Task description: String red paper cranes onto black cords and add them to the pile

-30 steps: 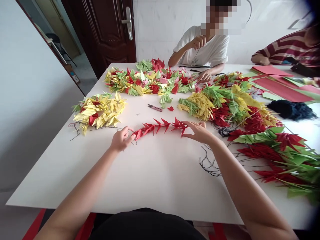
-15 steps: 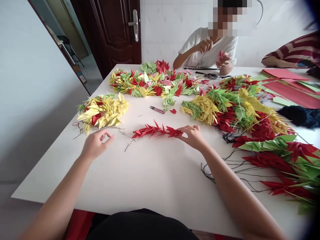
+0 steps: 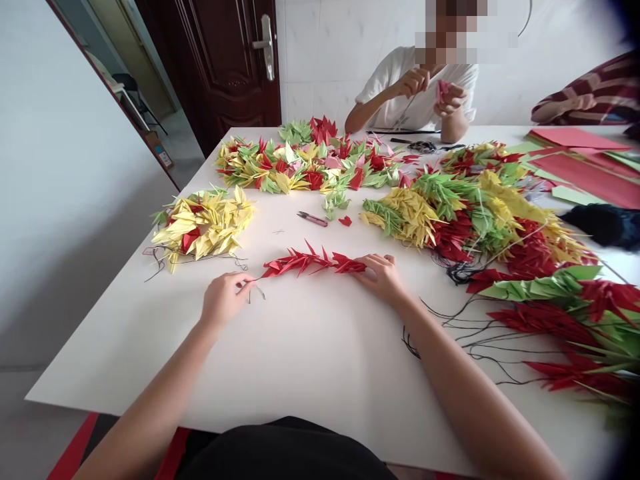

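Note:
A string of red folded-paper cranes point(image 3: 307, 261) lies across the white table point(image 3: 300, 373) in front of me. My left hand point(image 3: 226, 297) pinches the dark thread point(image 3: 257, 278) at the string's left end, and the thread's loose tail hangs below the fingers. At the other end, my right hand point(image 3: 384, 275) is closed on the last red paper crane point(image 3: 353, 265). Just beyond the string are thread snips point(image 3: 313, 219), a small red paper piece point(image 3: 345, 221) and a few green folded pieces point(image 3: 335, 202).
Yellow folded-paper pieces point(image 3: 200, 223) lie at left. A mixed pile point(image 3: 305, 167) stretches along the back, with larger strung bundles point(image 3: 450, 207) and black threads point(image 3: 465, 333) at right. Across the table, a person in white point(image 3: 395, 80) handles pink paper; a striped sleeve point(image 3: 595, 87) shows beyond red sheets point(image 3: 575, 143).
My left hand has moved right, from near the yellow pieces to the thread end, and closed on it. My right hand keeps its place at the string's right end.

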A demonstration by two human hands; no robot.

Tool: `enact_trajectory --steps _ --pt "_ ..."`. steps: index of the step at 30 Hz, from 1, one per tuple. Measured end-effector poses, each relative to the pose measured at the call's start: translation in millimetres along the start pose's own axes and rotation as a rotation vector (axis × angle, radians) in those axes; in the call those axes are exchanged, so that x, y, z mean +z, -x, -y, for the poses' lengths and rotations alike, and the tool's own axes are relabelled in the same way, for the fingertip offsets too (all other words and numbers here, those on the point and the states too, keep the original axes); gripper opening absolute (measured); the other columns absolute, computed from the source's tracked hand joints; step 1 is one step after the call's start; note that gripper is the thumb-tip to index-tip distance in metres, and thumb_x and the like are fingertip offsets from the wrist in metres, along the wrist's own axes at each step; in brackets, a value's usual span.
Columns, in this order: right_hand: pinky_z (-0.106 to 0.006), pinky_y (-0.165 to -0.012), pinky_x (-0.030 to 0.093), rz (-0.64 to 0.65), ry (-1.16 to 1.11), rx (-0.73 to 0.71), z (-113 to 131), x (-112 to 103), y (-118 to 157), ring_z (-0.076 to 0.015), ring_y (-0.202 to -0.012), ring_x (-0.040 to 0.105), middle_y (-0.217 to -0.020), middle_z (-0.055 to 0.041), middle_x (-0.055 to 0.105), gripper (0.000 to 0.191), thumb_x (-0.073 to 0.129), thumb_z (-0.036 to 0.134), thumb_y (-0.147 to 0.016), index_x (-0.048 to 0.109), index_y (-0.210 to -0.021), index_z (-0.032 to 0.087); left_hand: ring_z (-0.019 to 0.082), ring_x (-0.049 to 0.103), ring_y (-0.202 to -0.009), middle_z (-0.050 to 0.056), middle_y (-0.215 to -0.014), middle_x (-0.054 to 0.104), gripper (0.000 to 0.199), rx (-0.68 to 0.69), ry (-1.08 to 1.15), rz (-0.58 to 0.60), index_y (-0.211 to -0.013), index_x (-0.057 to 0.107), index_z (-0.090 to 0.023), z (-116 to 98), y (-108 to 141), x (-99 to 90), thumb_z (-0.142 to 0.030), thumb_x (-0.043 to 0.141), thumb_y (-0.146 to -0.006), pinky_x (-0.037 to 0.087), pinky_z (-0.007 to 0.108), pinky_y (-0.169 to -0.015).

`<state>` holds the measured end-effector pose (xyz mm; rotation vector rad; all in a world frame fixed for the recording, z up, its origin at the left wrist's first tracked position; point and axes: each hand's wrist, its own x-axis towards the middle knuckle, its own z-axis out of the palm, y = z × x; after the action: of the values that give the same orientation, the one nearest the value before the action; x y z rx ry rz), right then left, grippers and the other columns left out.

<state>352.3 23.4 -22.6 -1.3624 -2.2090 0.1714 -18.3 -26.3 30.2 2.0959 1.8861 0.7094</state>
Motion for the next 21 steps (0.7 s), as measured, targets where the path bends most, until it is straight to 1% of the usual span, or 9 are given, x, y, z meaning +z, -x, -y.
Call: enact_trajectory --steps 2,5,9,11,13,15,17,18,21 --pt "-0.038 -0.082 0.029 -0.002 0.004 -0.016 2.0 -1.4 -0.4 -0.0213 -0.086 0.063 -0.094 -0.0068 0.072 0.025 0.05 0.039 -0.091 0.065 -0.101 0.021 0.018 0.064 -0.07 0.001 -0.077 0.074 0.021 0.003 0.032 -0.018 -0.079 0.071 -0.024 10.7 2.3 -17.9 -0.039 0.059 -0.083 0.045 0.026 -0.064" --pt "-0.038 -0.081 0.028 -0.015 0.01 -0.031 5.6 -0.9 -3.5 -0.0212 -0.086 0.063 -0.094 -0.0064 0.072 0.023 0.05 0.037 -0.091 0.065 -0.1 0.022 0.02 0.065 -0.073 0.002 -0.08 0.073 0.022 -0.027 -0.081 -0.125 -0.081 0.071 -0.024 28.4 8.9 -42.8 -0.041 0.057 -0.082 0.045 0.028 -0.065" --pt "-0.04 -0.083 0.027 -0.033 0.023 -0.036 13.1 4.8 -9.0 -0.0227 -0.088 0.063 -0.095 -0.0069 0.072 0.022 0.051 0.036 -0.091 0.066 -0.101 0.023 0.019 0.06 -0.066 0.003 -0.074 0.068 0.022 -0.13 -0.242 -0.2 -0.082 0.072 -0.023 48.1 18.1 -62.0 -0.04 0.057 -0.082 0.042 0.029 -0.062" --pt "-0.04 -0.083 0.026 -0.023 0.03 -0.048 19.2 7.7 -10.0 -0.0234 -0.091 0.063 -0.097 -0.0066 0.072 0.021 0.051 0.034 -0.091 0.066 -0.101 0.023 0.018 0.056 -0.063 0.003 -0.075 0.067 0.022 -0.194 -0.362 -0.2 -0.083 0.071 -0.024 56.2 21.0 -67.1 -0.04 0.057 -0.082 0.037 0.028 -0.055" --pt "-0.04 -0.084 0.026 -0.005 0.036 -0.063 26.3 9.8 -9.8 -0.0238 -0.094 0.062 -0.099 -0.0063 0.072 0.02 0.051 0.032 -0.091 0.066 -0.102 0.024 0.02 0.054 -0.065 0.002 -0.074 0.065 0.02 -0.273 -0.48 -0.157 -0.08 0.071 -0.026 63.3 22.7 -72.0 -0.039 0.056 -0.083 0.031 0.026 -0.05" --pt "-0.041 -0.085 0.026 0.009 0.038 -0.074 33.3 11.1 -9.8 -0.0236 -0.095 0.062 -0.099 -0.0061 0.072 0.02 0.051 0.03 -0.092 0.066 -0.104 0.025 0.024 0.055 -0.072 0.002 -0.074 0.065 0.017 -0.323 -0.555 -0.094 -0.078 0.07 -0.027 67.1 23.6 -77.2 -0.036 0.056 -0.082 0.031 0.026 -0.05" --pt "-0.041 -0.085 0.025 0.016 0.036 -0.08 39.0 12.4 -11.0 -0.0231 -0.095 0.062 -0.099 -0.006 0.073 0.021 0.05 0.028 -0.092 0.065 -0.106 0.025 0.028 0.058 -0.082 0.003 -0.086 0.068 0.014 -0.272 -0.585 -0.064 -0.086 0.07 -0.028 62.4 24.2 -80.6 -0.029 0.057 -0.08 0.038 0.03 -0.052" --pt "-0.041 -0.086 0.025 0.019 0.033 -0.084 41.2 13.0 -12.1 -0.0228 -0.095 0.062 -0.099 -0.006 0.073 0.021 0.05 0.028 -0.092 0.065 -0.106 0.025 0.03 0.058 -0.087 0.004 -0.096 0.068 0.019 -0.207 -0.583 -0.072 -0.093 0.069 -0.028 55.2 24.3 -80.3 -0.025 0.056 -0.079 0.042 0.033 -0.055" --pt "-0.041 -0.086 0.025 0.023 0.022 -0.09 45.2 15.4 -16.1 -0.0226 -0.095 0.062 -0.1 -0.0063 0.073 0.021 0.05 0.027 -0.091 0.064 -0.106 0.024 0.031 0.059 -0.1 0.006 -0.122 0.061 0.037 0.091 -0.473 -0.149 -0.11 0.063 -0.027 13.3 21.7 -64.0 -0.016 0.052 -0.076 0.05 0.042 -0.077"
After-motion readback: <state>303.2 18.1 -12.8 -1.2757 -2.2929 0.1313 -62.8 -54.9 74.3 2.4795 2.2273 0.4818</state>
